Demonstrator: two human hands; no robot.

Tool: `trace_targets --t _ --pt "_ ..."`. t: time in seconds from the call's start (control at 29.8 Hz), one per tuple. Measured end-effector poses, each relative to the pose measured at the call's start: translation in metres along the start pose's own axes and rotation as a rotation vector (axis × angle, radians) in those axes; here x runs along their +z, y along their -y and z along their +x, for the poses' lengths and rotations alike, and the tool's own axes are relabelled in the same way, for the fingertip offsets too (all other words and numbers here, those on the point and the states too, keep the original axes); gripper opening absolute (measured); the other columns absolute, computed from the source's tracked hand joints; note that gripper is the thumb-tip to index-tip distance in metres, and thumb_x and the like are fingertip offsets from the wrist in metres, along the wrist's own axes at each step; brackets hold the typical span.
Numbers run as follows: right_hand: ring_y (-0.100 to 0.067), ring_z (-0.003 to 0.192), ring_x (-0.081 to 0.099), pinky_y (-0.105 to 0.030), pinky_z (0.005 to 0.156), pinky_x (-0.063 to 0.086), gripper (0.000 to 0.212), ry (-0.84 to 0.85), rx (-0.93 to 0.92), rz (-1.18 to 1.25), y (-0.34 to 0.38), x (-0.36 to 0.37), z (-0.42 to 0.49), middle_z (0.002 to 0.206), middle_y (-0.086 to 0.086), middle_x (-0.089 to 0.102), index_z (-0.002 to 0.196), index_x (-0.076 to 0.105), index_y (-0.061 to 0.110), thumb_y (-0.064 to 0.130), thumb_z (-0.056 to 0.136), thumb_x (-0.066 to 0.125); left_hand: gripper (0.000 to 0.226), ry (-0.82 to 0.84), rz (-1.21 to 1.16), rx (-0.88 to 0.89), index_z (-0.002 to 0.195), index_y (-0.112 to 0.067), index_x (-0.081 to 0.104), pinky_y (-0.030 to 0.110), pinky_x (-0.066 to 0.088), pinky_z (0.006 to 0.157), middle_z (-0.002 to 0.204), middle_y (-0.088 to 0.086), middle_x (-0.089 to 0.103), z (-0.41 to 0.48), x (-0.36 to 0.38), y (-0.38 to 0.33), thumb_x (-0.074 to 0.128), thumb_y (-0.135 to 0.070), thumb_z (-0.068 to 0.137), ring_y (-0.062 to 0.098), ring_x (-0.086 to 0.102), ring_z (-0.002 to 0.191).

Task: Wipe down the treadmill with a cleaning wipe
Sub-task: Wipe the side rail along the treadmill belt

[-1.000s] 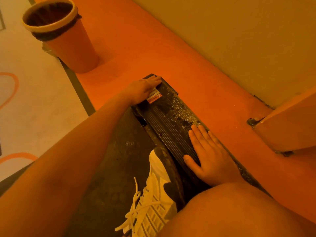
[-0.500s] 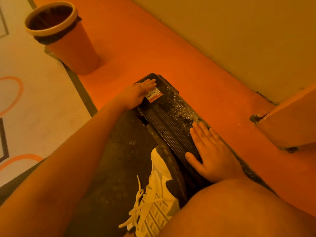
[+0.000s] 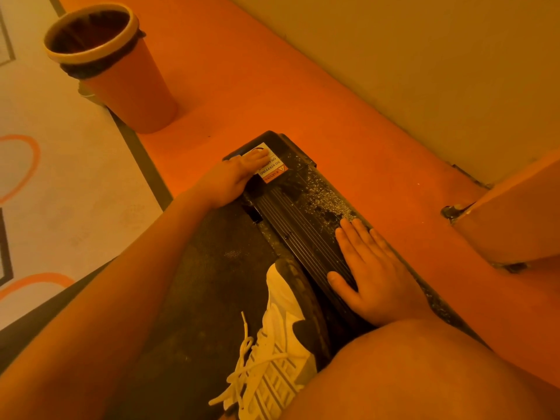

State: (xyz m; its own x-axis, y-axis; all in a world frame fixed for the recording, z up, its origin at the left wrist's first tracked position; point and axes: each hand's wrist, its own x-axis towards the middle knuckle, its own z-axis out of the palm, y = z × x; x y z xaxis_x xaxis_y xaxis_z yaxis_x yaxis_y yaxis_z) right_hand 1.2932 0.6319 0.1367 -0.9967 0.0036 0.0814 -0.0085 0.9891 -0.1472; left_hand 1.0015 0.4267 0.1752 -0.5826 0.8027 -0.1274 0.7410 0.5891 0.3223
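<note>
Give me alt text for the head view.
Both hands rest on the treadmill's dusty side rail: the left hand at its far end, fingers on a warning sticker, the right hand flat, nearer. A white shoe stands on the belt.

Counts were: 1 treadmill [image 3: 321,201], showing 1 belt [image 3: 212,268] and 1 ribbed rail [image 3: 292,218]. 1 sticker [image 3: 272,169] on it. 2 hands: left hand [image 3: 230,180], right hand [image 3: 375,280]. 1 shoe [image 3: 278,353], 1 knee [image 3: 424,374]. 1 bin [image 3: 121,77].
</note>
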Motion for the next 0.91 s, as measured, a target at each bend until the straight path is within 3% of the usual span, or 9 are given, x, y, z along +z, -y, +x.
trace_targets --t 0.2,0.3,0.4,0.5,0.6,0.7,0.81,0.91 --pt "-0.029 0.153 0.021 -0.045 0.121 0.015 0.074 0.005 -0.001 0.003 0.000 0.000 -0.001 0.164 -0.015 0.026 0.155 0.032 0.004 0.054 0.101 0.032 0.053 0.035 0.004 0.044 0.156 -0.016 0.033 0.045 0.025 0.119 0.165 0.001 0.022 0.033 0.002 -0.026 0.040 -0.004 0.104 0.020 0.019 0.152" --pt "-0.028 0.153 0.021 -0.045 0.121 0.015 0.074 0.004 -0.002 0.005 -0.001 0.000 0.000 0.164 -0.015 0.026 0.155 0.032 0.003 0.055 0.101 0.031 0.052 0.039 -0.012 0.060 0.156 -0.014 0.032 0.052 0.020 0.122 0.165 0.004 0.023 0.054 0.002 -0.037 0.039 -0.005 0.105 0.021 0.019 0.153" --pt "-0.028 0.153 0.020 -0.045 0.121 0.015 0.074 0.011 -0.002 0.006 -0.001 0.000 0.000 0.164 -0.015 0.025 0.155 0.032 0.004 0.055 0.101 0.032 0.052 -0.045 -0.085 0.003 0.156 -0.014 0.032 0.049 0.026 0.121 0.164 0.006 0.024 0.045 0.008 -0.039 0.041 -0.008 0.105 0.022 0.026 0.150" --pt "-0.029 0.153 0.021 -0.046 0.121 0.015 0.074 0.013 0.004 0.013 0.000 0.000 0.000 0.163 -0.015 0.026 0.155 0.032 0.004 0.054 0.100 0.032 0.057 -0.246 -0.288 -0.145 0.156 -0.018 0.033 0.030 0.046 0.101 0.166 0.000 0.019 0.017 0.019 -0.036 0.052 -0.014 0.103 0.017 0.054 0.127" --pt "-0.030 0.152 0.023 -0.046 0.120 0.016 0.074 0.011 0.007 0.019 0.000 0.000 0.001 0.163 -0.016 0.027 0.155 0.032 0.004 0.054 0.100 0.032 0.048 -0.281 -0.266 -0.231 0.151 -0.017 0.042 0.025 0.048 0.086 0.161 0.002 0.033 0.000 0.019 -0.036 0.050 -0.019 0.104 0.022 0.059 0.118" --pt "-0.031 0.151 0.025 -0.046 0.119 0.017 0.075 0.026 0.014 0.020 0.001 -0.001 0.001 0.162 -0.016 0.029 0.154 0.033 0.003 0.057 0.102 0.026 0.036 -0.251 -0.135 -0.208 0.140 -0.008 0.055 0.032 0.047 0.093 0.145 0.012 0.053 -0.008 0.013 -0.052 0.042 -0.019 0.108 0.031 0.061 0.117" --pt "-0.031 0.151 0.025 -0.046 0.119 0.016 0.076 0.046 0.015 0.011 0.001 -0.002 0.001 0.162 -0.016 0.029 0.154 0.033 0.004 0.058 0.101 0.022 0.036 -0.200 -0.079 -0.192 0.139 -0.006 0.053 0.043 0.045 0.105 0.148 0.014 0.048 -0.025 0.016 -0.064 0.043 -0.018 0.107 0.034 0.054 0.127" --pt "-0.031 0.151 0.024 -0.045 0.119 0.015 0.076 0.051 0.019 0.012 0.001 -0.001 0.002 0.162 -0.016 0.028 0.154 0.033 0.004 0.056 0.100 0.028 0.038 -0.154 -0.047 -0.132 0.142 -0.011 0.050 0.049 0.046 0.106 0.151 0.009 0.047 -0.046 0.028 -0.065 0.048 -0.017 0.105 0.031 0.050 0.134"
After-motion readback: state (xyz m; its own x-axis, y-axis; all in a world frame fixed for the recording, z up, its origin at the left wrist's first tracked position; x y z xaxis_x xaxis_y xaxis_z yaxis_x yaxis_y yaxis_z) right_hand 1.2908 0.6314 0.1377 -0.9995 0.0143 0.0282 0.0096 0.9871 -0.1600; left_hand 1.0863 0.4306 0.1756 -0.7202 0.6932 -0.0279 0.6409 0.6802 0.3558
